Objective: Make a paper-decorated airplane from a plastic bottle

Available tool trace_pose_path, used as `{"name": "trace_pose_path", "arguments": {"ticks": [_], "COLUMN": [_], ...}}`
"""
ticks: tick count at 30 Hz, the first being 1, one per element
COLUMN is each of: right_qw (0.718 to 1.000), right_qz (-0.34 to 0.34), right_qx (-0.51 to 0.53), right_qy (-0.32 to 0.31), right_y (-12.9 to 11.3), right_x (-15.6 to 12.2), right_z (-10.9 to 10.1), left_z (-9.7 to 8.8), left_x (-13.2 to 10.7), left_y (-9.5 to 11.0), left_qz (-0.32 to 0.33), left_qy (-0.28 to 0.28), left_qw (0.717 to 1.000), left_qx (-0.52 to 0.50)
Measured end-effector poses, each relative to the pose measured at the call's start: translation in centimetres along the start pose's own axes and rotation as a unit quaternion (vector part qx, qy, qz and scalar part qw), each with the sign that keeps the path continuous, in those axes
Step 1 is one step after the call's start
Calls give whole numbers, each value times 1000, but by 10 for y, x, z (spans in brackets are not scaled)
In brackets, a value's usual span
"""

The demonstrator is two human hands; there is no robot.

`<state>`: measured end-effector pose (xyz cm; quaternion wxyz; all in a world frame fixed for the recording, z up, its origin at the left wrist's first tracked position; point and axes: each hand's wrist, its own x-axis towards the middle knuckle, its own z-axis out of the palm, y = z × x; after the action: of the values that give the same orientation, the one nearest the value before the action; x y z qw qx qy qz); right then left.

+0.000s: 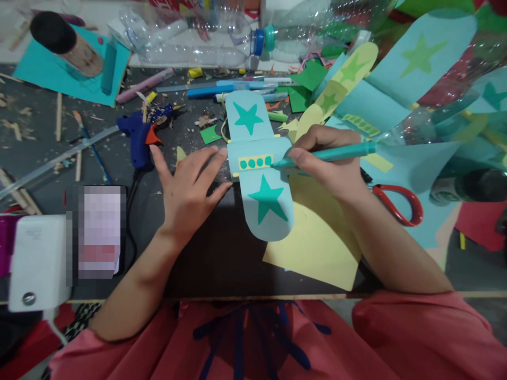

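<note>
A light blue paper wing piece point(257, 174) with two teal stars and a yellow strip of teal dots lies on the dark table. My left hand point(188, 182) rests flat beside it, fingers spread, fingertips touching its left edge. My right hand point(325, 158) is closed around a teal marker point(336, 154), whose tip touches the right end of the yellow strip. A sheet of yellow paper point(317, 243) lies under my right wrist.
A blue glue gun point(140, 134) lies left of my left hand. Red-handled scissors point(396, 203) sit to the right. Clear plastic bottles point(190, 37), pens, paper scraps and a large blue paper and bottle model point(415, 89) crowd the back. A white device point(37, 264) sits at the near left.
</note>
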<state>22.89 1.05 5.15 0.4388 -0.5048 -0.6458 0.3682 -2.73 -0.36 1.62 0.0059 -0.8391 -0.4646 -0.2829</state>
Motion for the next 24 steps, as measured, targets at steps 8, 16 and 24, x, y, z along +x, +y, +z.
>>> {"name": "trace_pose_path", "arguments": {"ticks": [8, 16, 24], "right_qw": [1000, 1000, 999], "right_qz": [-2, -7, 11], "right_qx": [14, 24, 37], "right_qy": [-1, 3, 13], "right_y": [-2, -5, -1], "right_x": [0, 1, 3], "right_z": [0, 2, 0], "left_z": [-2, -2, -2], "left_x": [0, 0, -1], "left_y": [2, 1, 1], "left_qz": [-28, -31, -29], "left_qy": [-26, -31, -25], "left_qw": [999, 999, 999], "left_qx": [-16, -27, -24]}}
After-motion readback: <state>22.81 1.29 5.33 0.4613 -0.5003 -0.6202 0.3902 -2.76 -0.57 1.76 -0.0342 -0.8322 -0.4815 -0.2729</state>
